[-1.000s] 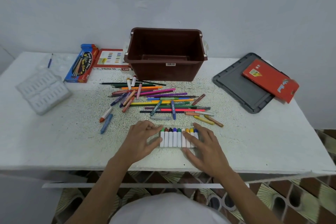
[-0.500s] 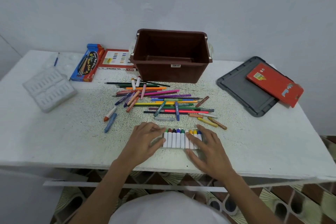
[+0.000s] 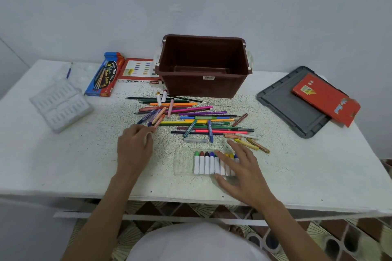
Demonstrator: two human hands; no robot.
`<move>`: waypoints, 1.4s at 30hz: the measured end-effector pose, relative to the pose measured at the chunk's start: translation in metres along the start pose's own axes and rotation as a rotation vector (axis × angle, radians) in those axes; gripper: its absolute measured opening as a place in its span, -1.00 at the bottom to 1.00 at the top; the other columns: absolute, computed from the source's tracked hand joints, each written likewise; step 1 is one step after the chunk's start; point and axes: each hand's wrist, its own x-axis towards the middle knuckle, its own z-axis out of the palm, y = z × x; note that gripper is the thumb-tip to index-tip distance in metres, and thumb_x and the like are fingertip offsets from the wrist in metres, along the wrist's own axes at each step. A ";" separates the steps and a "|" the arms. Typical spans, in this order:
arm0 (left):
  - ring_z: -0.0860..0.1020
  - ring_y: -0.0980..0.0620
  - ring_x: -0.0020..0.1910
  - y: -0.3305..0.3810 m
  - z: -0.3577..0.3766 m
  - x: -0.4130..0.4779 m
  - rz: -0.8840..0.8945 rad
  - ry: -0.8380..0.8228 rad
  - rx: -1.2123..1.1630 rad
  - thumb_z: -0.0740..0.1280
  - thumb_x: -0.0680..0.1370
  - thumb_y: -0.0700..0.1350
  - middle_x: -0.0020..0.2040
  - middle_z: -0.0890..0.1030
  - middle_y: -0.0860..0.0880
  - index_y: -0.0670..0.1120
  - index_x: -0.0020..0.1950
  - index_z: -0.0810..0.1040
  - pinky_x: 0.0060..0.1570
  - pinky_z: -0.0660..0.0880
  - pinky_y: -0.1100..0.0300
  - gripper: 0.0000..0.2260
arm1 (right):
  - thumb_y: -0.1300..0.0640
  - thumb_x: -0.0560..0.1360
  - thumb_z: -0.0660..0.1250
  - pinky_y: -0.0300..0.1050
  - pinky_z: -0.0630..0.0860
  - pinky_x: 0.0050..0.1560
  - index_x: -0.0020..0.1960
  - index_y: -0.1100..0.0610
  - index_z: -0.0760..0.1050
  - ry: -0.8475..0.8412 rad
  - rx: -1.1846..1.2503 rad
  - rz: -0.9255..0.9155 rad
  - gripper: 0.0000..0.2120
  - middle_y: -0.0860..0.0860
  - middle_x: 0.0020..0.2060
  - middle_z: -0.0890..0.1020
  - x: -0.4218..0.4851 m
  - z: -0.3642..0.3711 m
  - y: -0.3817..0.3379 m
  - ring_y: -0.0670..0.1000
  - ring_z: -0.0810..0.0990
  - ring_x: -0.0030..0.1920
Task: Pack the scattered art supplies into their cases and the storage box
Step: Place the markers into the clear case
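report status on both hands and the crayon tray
Left hand at loose pile edge, grip unclear. Right hand flat over crayon tray, part filled. Nothing blocking.

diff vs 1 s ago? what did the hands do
The left hand left the clear tray and went up and left to the near edge of the loose pile; whether it has a grip on anything is unclear. The tray's empty left part now shows. The right hand stayed, fingers spread over the row of crayons. The brown box and pile lie as before.
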 end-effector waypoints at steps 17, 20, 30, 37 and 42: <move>0.58 -0.19 -0.02 -0.016 -0.005 0.032 -0.328 -0.157 0.173 0.21 0.60 -0.21 0.03 0.61 -0.15 0.04 0.23 0.58 0.09 0.37 -0.06 -0.72 | -0.22 0.53 0.31 0.22 0.40 0.30 0.40 -0.04 0.48 -0.002 -0.038 -0.019 -0.51 0.03 0.37 0.48 0.000 0.019 0.007 0.15 0.35 0.41; 0.60 -0.20 -0.10 -0.014 -0.007 0.032 -0.276 -0.041 0.096 0.22 0.60 -0.21 0.04 0.61 -0.18 -0.02 0.22 0.58 0.02 0.43 -0.06 -0.75 | -0.23 0.54 0.29 0.20 0.39 0.31 0.40 -0.05 0.47 -0.006 -0.043 -0.016 -0.51 0.03 0.37 0.48 0.000 0.018 0.006 0.14 0.35 0.41; 0.64 0.10 -0.05 0.050 -0.010 0.012 -0.323 -0.131 -0.688 0.47 0.48 -0.19 -0.07 0.67 0.05 -0.02 0.00 0.63 0.01 0.61 0.07 -0.87 | -0.25 0.55 0.25 0.20 0.39 0.32 0.41 -0.06 0.45 -0.027 -0.045 0.000 -0.50 0.02 0.39 0.46 -0.001 0.017 0.004 0.13 0.33 0.43; 0.64 0.13 -0.02 0.068 -0.001 -0.004 -0.448 -0.243 -0.885 0.43 0.46 -0.36 -0.06 0.70 0.06 0.00 -0.08 0.66 0.07 0.57 0.11 -0.75 | -0.24 0.54 0.27 0.19 0.39 0.32 0.41 -0.08 0.46 -0.029 -0.033 0.009 -0.51 0.01 0.39 0.46 0.000 0.016 0.004 0.12 0.32 0.43; 0.63 0.09 -0.02 0.066 -0.004 -0.002 -0.426 -0.321 -0.937 0.41 0.47 -0.36 -0.07 0.70 0.08 0.01 -0.06 0.68 -0.06 0.51 0.19 -0.74 | -0.25 0.55 0.27 0.21 0.39 0.32 0.41 -0.08 0.45 -0.030 -0.029 0.013 -0.51 0.01 0.39 0.46 -0.001 0.016 0.004 0.12 0.31 0.44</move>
